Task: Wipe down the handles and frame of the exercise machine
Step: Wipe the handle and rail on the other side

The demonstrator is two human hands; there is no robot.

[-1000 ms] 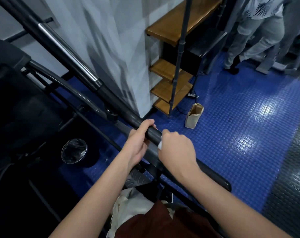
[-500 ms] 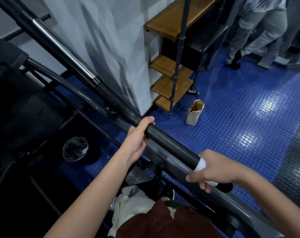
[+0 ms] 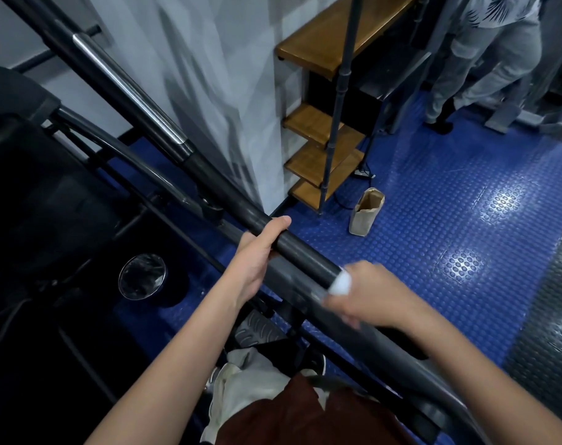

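One long black handle bar (image 3: pixel 308 256) of the exercise machine runs diagonally from the upper left down to the lower right, with a single chrome section (image 3: pixel 128 88) high on its upper part. Two bare hands are on it. The left hand (image 3: pixel 260 252) grips the bar near its middle, thumb lying over the top and the other fingers curled round underneath, mostly hidden. The right hand (image 3: pixel 366 295) sits lower on the same bar, blurred, its fingers curled round one small white cloth (image 3: pixel 340 283) pressed against the bar; how each finger lies cannot be told through the blur. A second, thinner grey frame tube (image 3: pixel 119 146) curves beneath the bar toward the left, and one ribbed foot pedal (image 3: pixel 257 329) shows below the hands, by the person's pale trousers and dark red top.

On the blue studded floor (image 3: pixel 434 220) stands one brown paper bag (image 3: pixel 366 210), upright and open at the top, just beside a wooden shelf unit (image 3: pixel 324 146) with four wooden boards visible on dark metal posts. One round black bin (image 3: pixel 143 281) with a clear liner sits left of the arms. One other person (image 3: pixel 485 59) stands at the upper right, seen from the waist down in grey trousers
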